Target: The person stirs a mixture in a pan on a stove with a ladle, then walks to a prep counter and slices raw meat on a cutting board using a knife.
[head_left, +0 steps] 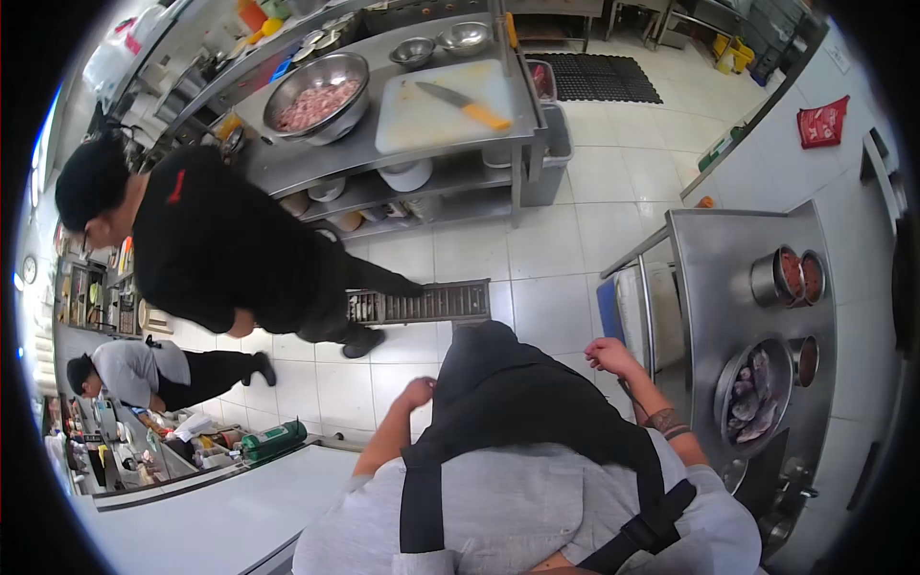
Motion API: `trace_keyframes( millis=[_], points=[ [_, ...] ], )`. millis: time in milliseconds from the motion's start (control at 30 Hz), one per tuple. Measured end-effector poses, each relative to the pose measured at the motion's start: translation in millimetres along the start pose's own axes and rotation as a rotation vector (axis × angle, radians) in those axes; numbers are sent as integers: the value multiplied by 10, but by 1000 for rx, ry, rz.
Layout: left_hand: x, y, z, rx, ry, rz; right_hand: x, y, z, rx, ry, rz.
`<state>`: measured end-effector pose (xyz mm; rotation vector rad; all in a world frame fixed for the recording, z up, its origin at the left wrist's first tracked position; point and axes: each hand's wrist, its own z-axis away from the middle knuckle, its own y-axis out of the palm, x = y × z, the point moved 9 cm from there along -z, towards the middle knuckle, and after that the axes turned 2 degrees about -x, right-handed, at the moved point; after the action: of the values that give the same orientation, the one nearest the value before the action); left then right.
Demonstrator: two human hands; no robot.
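Observation:
My left hand (pixel 419 393) hangs beside the dark apron (pixel 522 388), its fingers curled in and nothing visible in them. Out to the right, my right hand (pixel 611 356) is raised with loosely bent fingers apart, holding nothing. It is nearest to the steel side table (pixel 709 278), without touching it. On that table lie a large bowl (pixel 725 422) of what looks like fish pieces and several small steel pots (pixel 769 278) with reddish contents.
A person in black (pixel 230 240) stands to the left; another in a grey shirt (pixel 144 369) bends over a counter behind. Ahead, a steel worktable (pixel 402 77) carries a bowl of chopped meat (pixel 316 105), a cutting board (pixel 407 120) and a knife (pixel 460 101). A floor grate (pixel 431 302) crosses the tiles.

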<state>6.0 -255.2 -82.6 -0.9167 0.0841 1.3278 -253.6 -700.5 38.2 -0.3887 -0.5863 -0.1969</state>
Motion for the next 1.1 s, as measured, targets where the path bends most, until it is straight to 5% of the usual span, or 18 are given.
trace_keyframes(
  millis=[100,200,400,500,567,633,733,867,933,1100],
  points=[
    [48,-1140,-294,-98,-110,152,637,448,-508,77,-113,-58],
    [-486,-1830,-749,-224,-63,-194,1316,78,-979,88,-302,4],
    [-2560,-2881,-1772,-446,286,62,2486,-1242,-1713,-133,-408,143],
    [-4008,-3287,-2259,-321,412,240,2793,-1894,-1864,-245,-448,240],
    [-4798,-3456,-2659,-343,649,106,2805,-2366,-1944,-315,-467,252],
    [-5478,-3612,-3110,-251,641,6,2634,-2911,-1972,-491,-444,187],
    [-6386,-3719,-3626,-158,883,-203,1992,-3521,-2034,-592,-235,-25],
    [-7040,-3543,-4586,144,788,-445,1267,-4256,-2067,-595,-100,-309],
    [-7375,-3442,-5333,249,716,-541,954,-4806,-2292,-567,148,-545],
    [-7514,-3594,-6978,213,538,-474,1622,-5904,-3283,-532,75,-460]
  ],
)
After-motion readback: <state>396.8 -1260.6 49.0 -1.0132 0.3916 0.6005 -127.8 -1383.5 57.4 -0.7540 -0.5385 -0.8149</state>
